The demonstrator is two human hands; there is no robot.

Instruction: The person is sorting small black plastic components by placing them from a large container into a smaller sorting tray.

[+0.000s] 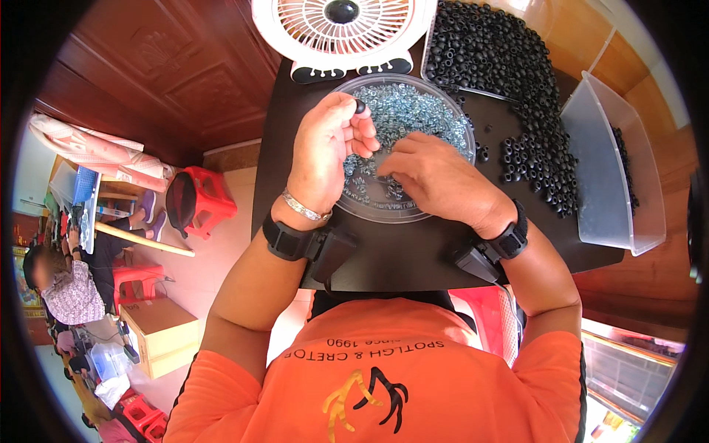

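Note:
My left hand (323,148) is raised over the left side of a round clear tray (384,215), palm turned inward. Its thumb and forefinger pinch a small black rounded cap (360,106), while the other fingers curl loosely. In the tray lie many small shiny bluish-silver pieces (421,111) that look like tiny springs. Low over the tray's near right part is my right hand (443,177), its fingers bent down and drawn together among the pieces. What its fingertips hold, if anything, is hidden. Both wrists wear black straps with small boxes.
Black hollow caps (543,166) spill from a clear bin (461,92) across the dark table (354,269). A translucent tub (602,170) lies tipped at the right. Behind the tray stands a white fan (342,37). Far left, another person (74,295) sits near red stools (210,199).

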